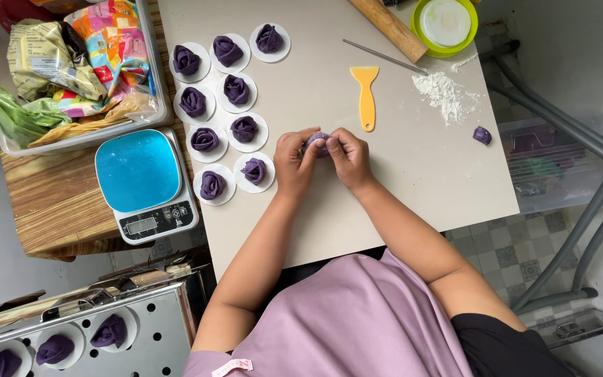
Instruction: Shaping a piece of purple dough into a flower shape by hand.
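A soft purple dough piece (317, 142) sits pinched between both hands above the pale table (413, 181), near its middle. At far left stands a blue-topped kitchen scale (142, 183), then purple dough roses (226, 112) on white paper rounds. The left hand (294, 162) and right hand (348, 156) both grip the dough. Farther right lies a yellow plastic scraper (366, 94).

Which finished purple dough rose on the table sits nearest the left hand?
The rose at the bottom right of the cluster, on its white round, just beside the left hand; the other eight lie farther off.
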